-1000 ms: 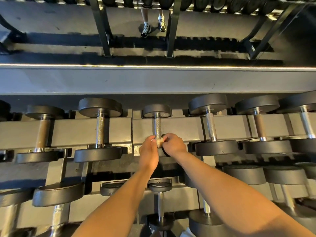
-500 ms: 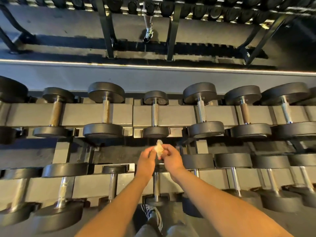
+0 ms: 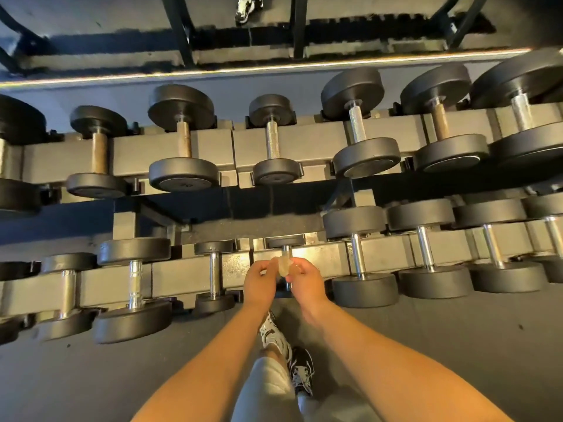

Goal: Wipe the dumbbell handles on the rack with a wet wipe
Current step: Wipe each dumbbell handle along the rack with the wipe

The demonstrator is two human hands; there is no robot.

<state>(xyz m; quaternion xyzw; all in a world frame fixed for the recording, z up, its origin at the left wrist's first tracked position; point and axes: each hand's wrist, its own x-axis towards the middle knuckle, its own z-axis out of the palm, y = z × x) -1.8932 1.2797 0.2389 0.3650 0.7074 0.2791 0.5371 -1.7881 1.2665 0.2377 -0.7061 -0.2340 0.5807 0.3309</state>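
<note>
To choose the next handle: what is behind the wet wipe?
Behind the wet wipe runs a chrome handle on the lower row; its far head shows. The left hand and right hand hide most of its near part.

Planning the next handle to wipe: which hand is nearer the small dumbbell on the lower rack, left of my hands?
Left. The left hand is just right of the small dumbbell; the right hand lies farther right, beyond the left hand, pinching the wet wipe.

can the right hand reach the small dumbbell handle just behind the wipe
Probably yes: the right hand, pinching the pale crumpled wet wipe, hovers right at the short chrome dumbbell handle; nothing lies between them.
</note>
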